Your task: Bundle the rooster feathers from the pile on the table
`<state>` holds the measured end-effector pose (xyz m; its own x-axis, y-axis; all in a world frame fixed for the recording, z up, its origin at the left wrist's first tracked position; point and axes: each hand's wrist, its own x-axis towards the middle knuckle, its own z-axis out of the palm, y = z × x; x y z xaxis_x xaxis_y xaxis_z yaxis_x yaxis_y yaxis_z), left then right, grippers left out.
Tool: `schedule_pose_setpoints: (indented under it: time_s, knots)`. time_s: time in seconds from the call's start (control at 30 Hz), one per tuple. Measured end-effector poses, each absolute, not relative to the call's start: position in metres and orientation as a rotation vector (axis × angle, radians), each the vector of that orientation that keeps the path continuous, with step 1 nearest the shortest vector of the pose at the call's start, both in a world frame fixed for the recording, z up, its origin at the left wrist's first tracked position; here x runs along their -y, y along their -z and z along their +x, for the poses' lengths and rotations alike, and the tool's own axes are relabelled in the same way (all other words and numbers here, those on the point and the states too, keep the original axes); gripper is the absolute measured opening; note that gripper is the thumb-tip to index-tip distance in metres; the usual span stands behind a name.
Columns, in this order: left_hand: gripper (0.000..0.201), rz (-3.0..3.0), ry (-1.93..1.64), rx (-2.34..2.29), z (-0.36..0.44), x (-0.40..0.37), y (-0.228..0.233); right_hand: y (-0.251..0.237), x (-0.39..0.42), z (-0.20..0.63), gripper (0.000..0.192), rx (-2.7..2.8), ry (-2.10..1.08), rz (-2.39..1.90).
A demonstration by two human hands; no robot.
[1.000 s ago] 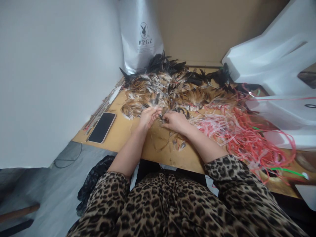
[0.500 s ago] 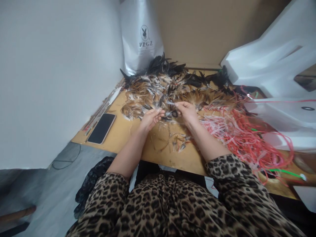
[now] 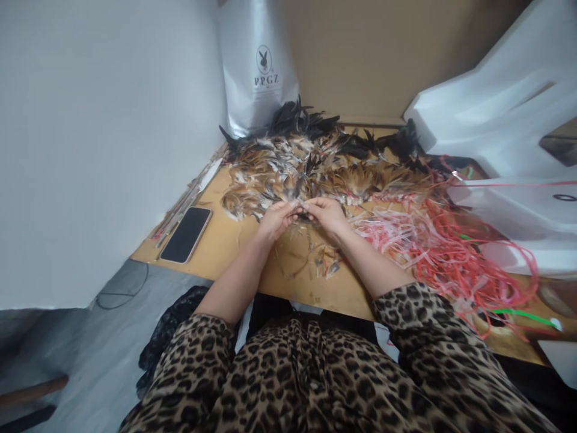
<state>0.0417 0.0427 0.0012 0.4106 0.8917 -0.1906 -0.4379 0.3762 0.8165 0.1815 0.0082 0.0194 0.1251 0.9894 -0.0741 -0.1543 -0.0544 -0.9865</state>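
Observation:
My left hand [image 3: 280,219] and my right hand [image 3: 326,214] meet at the near edge of a pile of brown feathers [image 3: 252,191]. Both are closed in a pinch, fingertips touching or nearly so. Between them is a thin pale piece, too small to tell whether it is a feather or a strip. What the left fingers hold is hidden. Black feathers [image 3: 293,120] lie along the far side of the pile. Small feather scraps [image 3: 328,261] lie on the tan tabletop [image 3: 293,285] below my hands.
Tangled red and white plastic strands [image 3: 433,246] spread over the right side. A phone [image 3: 186,234] lies at the left, beside thin sticks [image 3: 183,207]. A silver bag [image 3: 259,72] stands at the back; white plastic bags [image 3: 491,102] are at the right. A white wall [image 3: 108,132] borders the left.
My right hand has moved left and slightly down, bringing the pale piece it pinches to the left fingertips. The left hand has stayed nearly in place.

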Motion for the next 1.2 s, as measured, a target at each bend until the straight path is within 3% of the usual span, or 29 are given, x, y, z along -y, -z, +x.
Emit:
schedule_pose_setpoints:
  time_s: [0.3,0.87,1.2]
  knots:
    - [0.015,0.771,-0.955,-0.685,0.043,-0.041,-0.001,-0.023,-0.003,0.171,0.036,0.587,-1.457,-0.916]
    - [0.021,0.775,-0.998,-0.650,0.048,-0.039,0.007,-0.012,-0.004,0.165,0.041,0.669,-1.467,-1.057]
    - [0.022,0.878,-1.047,-0.746,0.048,-0.037,0.002,-0.030,-0.002,0.175,0.030,0.911,-1.162,-1.122]
